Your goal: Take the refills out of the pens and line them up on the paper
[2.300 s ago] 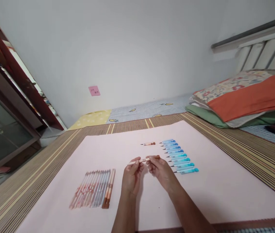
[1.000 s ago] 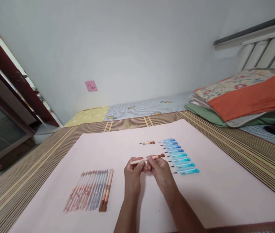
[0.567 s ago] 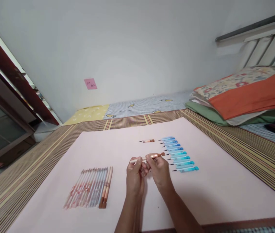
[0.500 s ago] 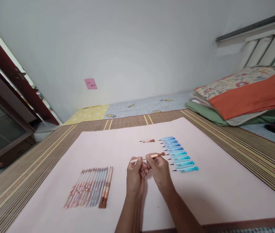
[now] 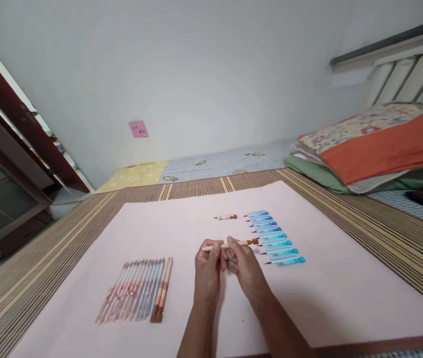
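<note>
Both hands hold one slim pen level above a pink sheet. My left hand pinches its pale barrel. My right hand pinches the orange-brown end part, which sticks out to the right. Just beyond the hands lies a short orange pen piece. To its right is a tidy row of several blue pen pieces, tips pointing left. A row of several long pen barrels, pinkish, bluish and tan, lies at the left front.
The pink sheet lies on a striped mat. Folded bedding in orange, floral and green is piled at the right. A dark wooden cabinet stands at the left. A pink note is stuck on the white wall.
The orange end part of the held pen has slid out to the right from under my right fingers, and more of it shows. Both hands stay pinched on the pen.
</note>
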{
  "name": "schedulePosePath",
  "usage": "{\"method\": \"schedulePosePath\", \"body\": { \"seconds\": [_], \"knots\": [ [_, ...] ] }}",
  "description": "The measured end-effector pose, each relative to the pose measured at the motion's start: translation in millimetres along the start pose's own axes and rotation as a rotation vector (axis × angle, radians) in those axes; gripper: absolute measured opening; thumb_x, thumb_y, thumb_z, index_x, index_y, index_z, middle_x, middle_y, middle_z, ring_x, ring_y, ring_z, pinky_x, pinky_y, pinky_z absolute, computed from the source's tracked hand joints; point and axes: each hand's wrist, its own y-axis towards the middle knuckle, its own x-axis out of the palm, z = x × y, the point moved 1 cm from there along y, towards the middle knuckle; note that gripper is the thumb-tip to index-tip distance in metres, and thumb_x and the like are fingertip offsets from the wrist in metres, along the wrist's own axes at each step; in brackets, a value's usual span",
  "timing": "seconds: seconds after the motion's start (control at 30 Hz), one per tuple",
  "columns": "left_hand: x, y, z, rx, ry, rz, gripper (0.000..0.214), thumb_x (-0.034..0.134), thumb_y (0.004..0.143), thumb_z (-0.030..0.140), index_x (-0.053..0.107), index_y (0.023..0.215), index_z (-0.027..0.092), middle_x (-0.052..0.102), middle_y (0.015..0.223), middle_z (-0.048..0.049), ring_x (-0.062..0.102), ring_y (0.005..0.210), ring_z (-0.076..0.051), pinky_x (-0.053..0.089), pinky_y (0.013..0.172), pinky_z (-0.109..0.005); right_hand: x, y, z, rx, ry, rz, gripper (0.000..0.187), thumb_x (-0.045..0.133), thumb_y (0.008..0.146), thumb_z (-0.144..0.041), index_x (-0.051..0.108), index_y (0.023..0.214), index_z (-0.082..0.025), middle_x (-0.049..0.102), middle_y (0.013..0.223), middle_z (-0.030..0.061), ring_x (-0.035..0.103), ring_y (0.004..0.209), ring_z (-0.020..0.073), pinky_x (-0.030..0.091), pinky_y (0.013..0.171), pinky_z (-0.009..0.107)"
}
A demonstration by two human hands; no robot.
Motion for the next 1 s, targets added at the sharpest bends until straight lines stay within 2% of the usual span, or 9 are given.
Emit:
{"method": "schedulePosePath", "body": {
  "seconds": [0.2, 0.37, 0.43, 0.53, 0.63, 0.73, 0.8, 0.9, 1.0],
  "knots": [
    [-1.2, 3, -5, -0.045, -0.070, 0.074, 0.042, 0.087, 0.073, 0.050, 0.065, 0.081, 0.016, 0.057, 0.053, 0.0057, 0.041, 0.042, -0.005, 0.031, 0.047, -0.020, 7, -4, 0, -0.038, -0.077, 0.065, 0.051, 0.072, 0.080, -0.062, 0.044, 0.062, -0.024, 0.042, 0.052, -0.0070, 0.035, 0.047, 0.0095, 0.027, 0.048, 0.026],
    [-4.1, 6, -10, -0.203, -0.170, 0.138, 0.049, 0.094, 0.062, 0.050, 0.064, 0.072, 0.013, 0.059, 0.054, 0.0041, 0.046, 0.041, -0.004, 0.030, 0.043, -0.017, 2, -1, 2, -0.198, -0.290, 0.142, 0.054, 0.071, 0.079, -0.064, 0.044, 0.055, -0.024, 0.042, 0.047, -0.0054, 0.038, 0.047, 0.0109, 0.029, 0.047, 0.027],
    [-6.9, 7, -13, -0.277, -0.172, 0.176, 0.055, 0.094, 0.060, 0.056, 0.058, 0.062, 0.014, 0.056, 0.050, 0.0038, 0.043, 0.039, -0.003, 0.028, 0.040, -0.016, 2, -2, 1, -0.243, -0.379, 0.119, 0.052, 0.070, 0.081, -0.061, 0.045, 0.055, -0.024, 0.047, 0.048, -0.0039, 0.041, 0.047, 0.0114, 0.032, 0.048, 0.027],
    [-10.9, 7, -14, -0.348, -0.153, 0.203, 0.065, 0.088, 0.062, 0.067, 0.050, 0.053, 0.016, 0.047, 0.042, 0.0045, 0.038, 0.035, -0.003, 0.021, 0.037, -0.017, 5, -6, -1, -0.231, -0.410, 0.046, 0.049, 0.071, 0.082, -0.058, 0.046, 0.057, -0.024, 0.054, 0.050, -0.0024, 0.047, 0.047, 0.0123, 0.035, 0.048, 0.027],
    [-11.3, 5, -7, -0.297, -0.166, 0.155, 0.060, 0.085, 0.065, 0.068, 0.058, 0.063, 0.014, 0.053, 0.048, 0.0028, 0.044, 0.039, -0.005, 0.028, 0.039, -0.018, 7, -6, -3, -0.156, -0.295, 0.016, 0.050, 0.072, 0.080, -0.059, 0.044, 0.057, -0.024, 0.050, 0.049, -0.0036, 0.043, 0.045, 0.0111, 0.032, 0.046, 0.027],
    [-8.6, 3, 3, -0.183, -0.192, 0.064, 0.052, 0.091, 0.068, 0.054, 0.071, 0.095, 0.014, 0.061, 0.061, 0.0035, 0.052, 0.050, -0.007, 0.042, 0.052, -0.019, 3, -1, -2, -0.058, -0.109, 0.056, 0.052, 0.071, 0.079, -0.058, 0.039, 0.057, -0.024, 0.037, 0.048, -0.0076, 0.030, 0.044, 0.0082, 0.022, 0.044, 0.026],
    [-7.2, 3, 6, -0.152, -0.178, 0.018, 0.052, 0.095, 0.065, 0.042, 0.072, 0.103, 0.015, 0.064, 0.067, 0.0028, 0.055, 0.055, -0.007, 0.046, 0.058, -0.019, -1, 2, -1, 0.011, -0.014, 0.064, 0.051, 0.070, 0.078, -0.057, 0.037, 0.057, -0.024, 0.030, 0.048, -0.0094, 0.022, 0.044, 0.0071, 0.015, 0.045, 0.026],
    [-8.0, 5, 3, -0.135, -0.104, 0.037, 0.044, 0.096, 0.063, 0.040, 0.070, 0.087, 0.014, 0.066, 0.067, 0.0009, 0.053, 0.051, -0.006, 0.041, 0.053, -0.019, -3, 3, 0, 0.045, 0.013, 0.042, 0.050, 0.070, 0.077, -0.057, 0.038, 0.058, -0.024, 0.030, 0.049, -0.0097, 0.019, 0.044, 0.0064, 0.012, 0.046, 0.026],
    [-11.0, 7, -2, -0.143, -0.020, 0.154, 0.049, 0.091, 0.065, 0.053, 0.061, 0.070, 0.015, 0.056, 0.052, 0.0044, 0.041, 0.040, -0.004, 0.026, 0.042, -0.018, -2, 2, -1, -0.007, -0.076, 0.008, 0.047, 0.071, 0.077, -0.053, 0.039, 0.059, -0.024, 0.033, 0.050, -0.0093, 0.021, 0.045, 0.0064, 0.013, 0.046, 0.026]
  ]
}}
